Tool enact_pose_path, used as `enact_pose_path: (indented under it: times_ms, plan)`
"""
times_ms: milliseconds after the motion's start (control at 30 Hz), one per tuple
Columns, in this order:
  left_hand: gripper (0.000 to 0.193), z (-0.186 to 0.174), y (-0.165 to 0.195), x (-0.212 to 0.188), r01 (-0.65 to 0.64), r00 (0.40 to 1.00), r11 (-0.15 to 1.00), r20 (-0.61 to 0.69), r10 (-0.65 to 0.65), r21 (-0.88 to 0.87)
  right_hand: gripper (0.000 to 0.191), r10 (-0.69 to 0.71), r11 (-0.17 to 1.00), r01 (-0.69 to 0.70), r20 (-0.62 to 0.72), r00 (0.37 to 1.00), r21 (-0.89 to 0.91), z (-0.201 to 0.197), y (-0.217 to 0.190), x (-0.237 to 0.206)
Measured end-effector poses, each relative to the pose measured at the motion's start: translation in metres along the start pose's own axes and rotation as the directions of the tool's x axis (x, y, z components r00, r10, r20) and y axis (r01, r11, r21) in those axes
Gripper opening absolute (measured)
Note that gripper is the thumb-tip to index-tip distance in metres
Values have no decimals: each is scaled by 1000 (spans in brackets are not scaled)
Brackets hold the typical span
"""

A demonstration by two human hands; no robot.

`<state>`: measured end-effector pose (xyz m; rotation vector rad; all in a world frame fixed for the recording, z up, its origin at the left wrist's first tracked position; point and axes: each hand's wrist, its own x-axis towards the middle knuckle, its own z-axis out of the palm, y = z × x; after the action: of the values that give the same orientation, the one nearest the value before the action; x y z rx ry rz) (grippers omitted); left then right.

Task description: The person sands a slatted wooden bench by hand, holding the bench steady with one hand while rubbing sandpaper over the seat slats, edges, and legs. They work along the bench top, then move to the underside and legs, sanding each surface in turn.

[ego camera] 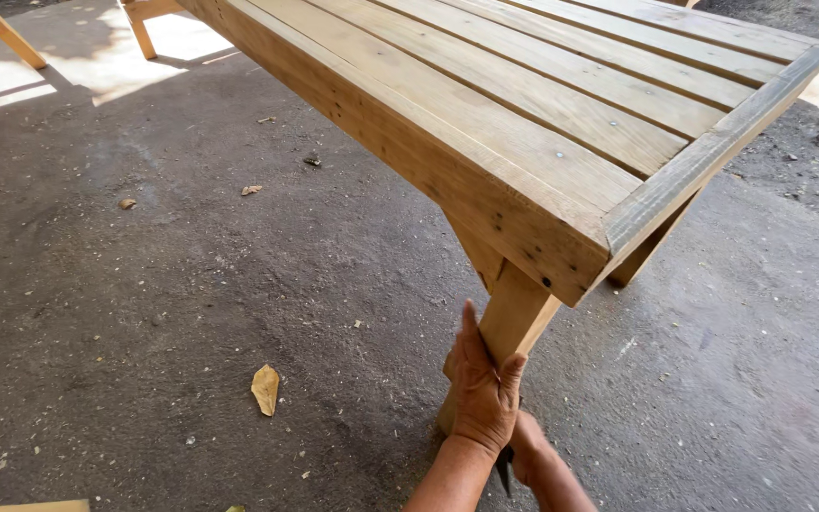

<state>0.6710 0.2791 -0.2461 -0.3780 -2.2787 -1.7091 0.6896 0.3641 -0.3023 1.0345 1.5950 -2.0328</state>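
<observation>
Wrapped around the slanted wooden leg (512, 318), the left hand (482, 389) grips it firmly, thumb up one face and fingers round the other. Whether the right hand (528, 438), mostly hidden behind it, is closed on anything I cannot tell, though a dark, slim object (505, 469) shows just beneath. That leg sits under the near corner of the slatted wooden table (561, 104), pale planks with visible nail heads and knots.

A pull or twist on the leg could likely loosen its joint or tip the table, and rough edges could splinter into the palm. Dry leaves (264, 389) lie on the concrete floor (144, 313).
</observation>
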Motion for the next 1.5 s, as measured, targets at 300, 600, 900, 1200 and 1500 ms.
enact_pose_path:
  times_ms: [300, 600, 900, 1200, 1500]
  plan:
    - [108, -5, -3, 0, 71, 995, 994, 75, -65, -83, 56, -7, 989, -36, 287, 958, 144, -9, -15, 14]
    - [102, -4, -5, -1, 47, 999, 999, 23, -47, -13, 55, -29, 999, 9, 398, 917, 53, -8, -21, 17]
    - [103, -4, -9, 1, 19, 1000, 1000, 23, -18, -14, 57, 36, 999, -20, 433, 901, -41, -6, -29, 23]
    - [104, -6, -10, 3, 17, 998, 1000, 63, -17, 12, 64, -37, 997, -4, 506, 862, 80, 0, -26, 23]
    - [108, -8, -8, 3, 69, 993, 997, 99, -70, 17, 65, 28, 1000, -21, 453, 891, -21, -3, -26, 25]
